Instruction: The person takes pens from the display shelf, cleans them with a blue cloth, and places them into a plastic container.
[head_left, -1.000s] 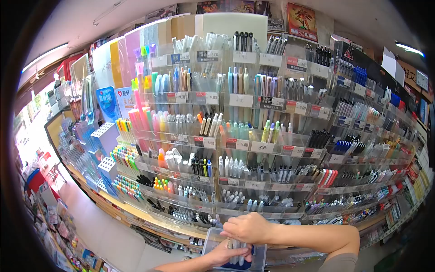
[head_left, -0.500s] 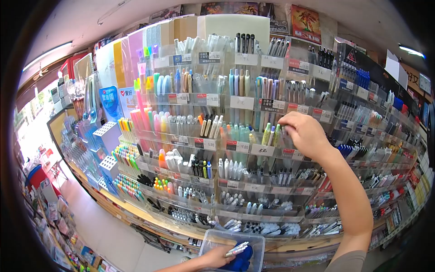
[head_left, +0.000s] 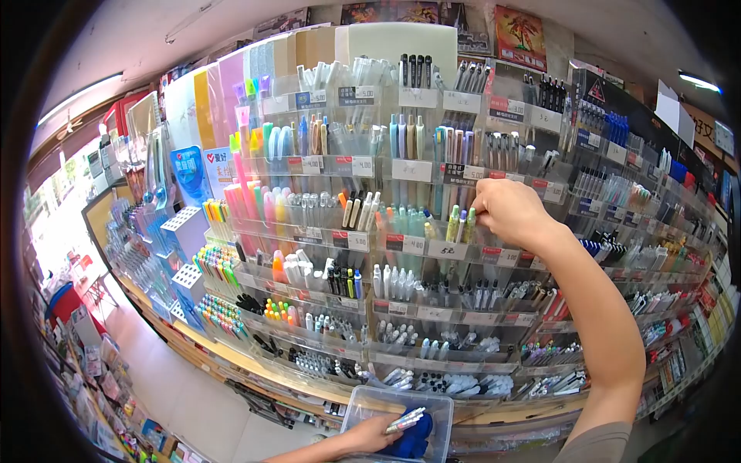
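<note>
My right hand (head_left: 512, 211) reaches up to a middle tier of the clear pen rack (head_left: 437, 315). Its fingers are curled in a pinch just right of a few green and purple-topped pens (head_left: 461, 224); whatever lies between the fingertips is hidden. Low in front, my left hand (head_left: 370, 435) is closed around a small bundle of pens (head_left: 407, 420), pale with patterned barrels. This bundle is above a clear plastic bin (head_left: 445, 404), which has a dark blue object (head_left: 419, 441) inside.
Many tiers of pens with price labels (head_left: 448, 250) fill the rack. White holders with round holes (head_left: 185, 283) and colourful markers (head_left: 218, 267) stand at the left. A wooden ledge (head_left: 494, 417) runs below the rack. Goods line the lower left beside the floor (head_left: 154, 363).
My right hand has shifted slightly left and down, closer to the green pens. The left hand with its pens has hardly moved.
</note>
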The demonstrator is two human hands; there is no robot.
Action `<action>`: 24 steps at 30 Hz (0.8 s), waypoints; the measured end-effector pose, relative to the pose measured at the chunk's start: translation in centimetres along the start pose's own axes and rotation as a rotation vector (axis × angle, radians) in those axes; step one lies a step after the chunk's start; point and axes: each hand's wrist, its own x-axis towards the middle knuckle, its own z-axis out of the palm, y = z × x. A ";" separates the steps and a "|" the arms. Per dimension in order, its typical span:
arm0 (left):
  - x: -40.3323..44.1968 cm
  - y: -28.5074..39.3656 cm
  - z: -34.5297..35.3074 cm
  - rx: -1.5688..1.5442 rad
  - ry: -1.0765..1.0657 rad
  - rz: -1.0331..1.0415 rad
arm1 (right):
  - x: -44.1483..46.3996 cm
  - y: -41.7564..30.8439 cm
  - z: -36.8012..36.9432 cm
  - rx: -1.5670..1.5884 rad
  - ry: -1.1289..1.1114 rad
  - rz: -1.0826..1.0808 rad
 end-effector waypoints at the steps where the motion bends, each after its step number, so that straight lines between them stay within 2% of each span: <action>1: 0.0 0.2 -0.1 -0.013 -0.013 -0.029 | 0.0 0.1 0.0 -0.007 0.006 -0.013; 5: 0.0 0.2 -0.1 -0.059 -0.043 -0.101 | -0.2 0.8 -0.1 0.086 0.022 -0.130; 7: 0.2 -0.6 0.2 -0.054 -0.033 -0.066 | -0.4 1.5 0.5 0.176 0.067 -0.197; 24: -0.1 1.0 -0.5 -0.031 -0.048 -0.093 | -0.1 3.0 0.3 0.416 -0.022 -0.293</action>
